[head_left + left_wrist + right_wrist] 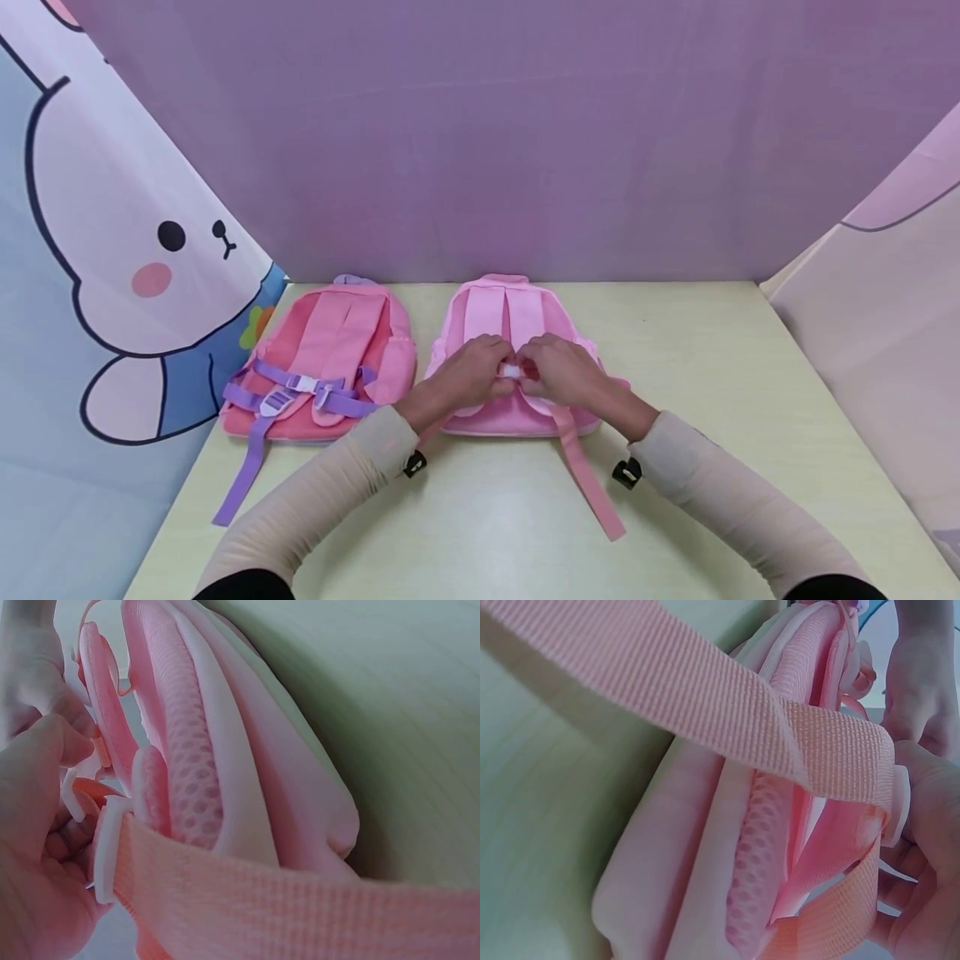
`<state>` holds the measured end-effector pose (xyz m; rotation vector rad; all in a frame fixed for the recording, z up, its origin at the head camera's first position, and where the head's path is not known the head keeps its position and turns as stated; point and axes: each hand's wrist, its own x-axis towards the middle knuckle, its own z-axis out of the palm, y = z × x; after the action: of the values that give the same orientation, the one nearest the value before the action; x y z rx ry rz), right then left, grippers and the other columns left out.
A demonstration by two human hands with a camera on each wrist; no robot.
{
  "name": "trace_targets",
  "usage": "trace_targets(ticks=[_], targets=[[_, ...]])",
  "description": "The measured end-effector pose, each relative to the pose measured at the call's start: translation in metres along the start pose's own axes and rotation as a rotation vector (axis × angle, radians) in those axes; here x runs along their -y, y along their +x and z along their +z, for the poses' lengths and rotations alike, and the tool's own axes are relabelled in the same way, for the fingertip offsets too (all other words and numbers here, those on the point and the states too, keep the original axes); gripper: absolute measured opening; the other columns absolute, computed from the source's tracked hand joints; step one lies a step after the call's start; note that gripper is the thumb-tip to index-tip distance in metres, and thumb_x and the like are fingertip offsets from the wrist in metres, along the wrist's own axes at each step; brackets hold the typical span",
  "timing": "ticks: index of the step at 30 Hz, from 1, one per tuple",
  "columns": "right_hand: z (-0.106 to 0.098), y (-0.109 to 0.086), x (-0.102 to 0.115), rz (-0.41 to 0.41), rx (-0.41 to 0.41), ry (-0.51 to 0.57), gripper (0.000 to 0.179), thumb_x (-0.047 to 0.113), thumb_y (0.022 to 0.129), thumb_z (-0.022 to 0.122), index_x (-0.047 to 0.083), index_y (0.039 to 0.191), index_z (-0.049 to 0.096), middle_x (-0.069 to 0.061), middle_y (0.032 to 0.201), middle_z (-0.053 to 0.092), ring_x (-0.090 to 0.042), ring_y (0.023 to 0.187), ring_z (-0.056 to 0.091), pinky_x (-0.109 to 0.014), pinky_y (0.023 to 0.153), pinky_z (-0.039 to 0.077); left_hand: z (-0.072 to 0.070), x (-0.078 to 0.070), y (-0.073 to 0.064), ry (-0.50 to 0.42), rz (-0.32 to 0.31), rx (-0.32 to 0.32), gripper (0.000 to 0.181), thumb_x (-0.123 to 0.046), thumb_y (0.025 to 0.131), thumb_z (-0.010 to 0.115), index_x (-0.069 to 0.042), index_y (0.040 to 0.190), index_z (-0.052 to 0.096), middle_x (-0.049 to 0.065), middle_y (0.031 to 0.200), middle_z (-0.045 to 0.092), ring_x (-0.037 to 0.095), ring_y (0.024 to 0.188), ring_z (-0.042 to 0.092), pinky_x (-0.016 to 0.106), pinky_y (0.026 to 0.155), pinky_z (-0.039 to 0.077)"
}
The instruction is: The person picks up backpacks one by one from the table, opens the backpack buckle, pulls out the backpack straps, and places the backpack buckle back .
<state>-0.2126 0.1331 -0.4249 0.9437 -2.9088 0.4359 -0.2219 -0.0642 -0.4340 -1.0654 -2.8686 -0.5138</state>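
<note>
White plastic buckle [511, 371] lay between fingers, long axis hand to hand; left hand [471, 371] and right hand [564, 371] pinched opposite ends, equally near. Pink backpack [517, 421] lay beneath fingers; whether buckle halves joined, unclear.

Head view is bright and evenly lit, with diffuse glare on the table [491, 508] and soft shadows below the sleeves [318, 492], whereas both wrist views run dimmer and hazy, with dark shadow beside the bag [289, 772] and the near strap [300, 915] slightly soft.
</note>
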Motion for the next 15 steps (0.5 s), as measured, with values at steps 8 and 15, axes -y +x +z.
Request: trace_targets(ticks=[8, 15], targets=[[-0.0008, 0.0002, 0.0005, -0.002, -0.003, -0.005, 0.021, 0.023, 0.084, 0.080, 0.014, 0.103, 0.075, 0.004, 0.084, 0.065, -0.013, 0.080, 0.054, -0.023, 0.060, 0.047, -0.0004, 0.0008, 0.0026, -0.024, -0.018, 0.014, 0.022, -0.024, 0.087, 0.074, -0.012, 0.104, 0.067, 0.000, 0.098, 0.067, 0.016, 0.093, 0.059, 0.031, 0.090, 0.054], [-0.0017, 0.0006, 0.0004, -0.021, -0.017, -0.012, 0.021, 0.024, 0.083, 0.080, 0.014, 0.101, 0.075, 0.004, 0.083, 0.065, -0.013, 0.079, 0.054, -0.023, 0.060, 0.047, 0.0007, 0.0017, 0.0036, -0.043, -0.012, 0.000, 0.022, -0.023, 0.086, 0.074, -0.010, 0.102, 0.068, 0.000, 0.095, 0.066, 0.016, 0.089, 0.058, 0.029, 0.086, 0.054]])
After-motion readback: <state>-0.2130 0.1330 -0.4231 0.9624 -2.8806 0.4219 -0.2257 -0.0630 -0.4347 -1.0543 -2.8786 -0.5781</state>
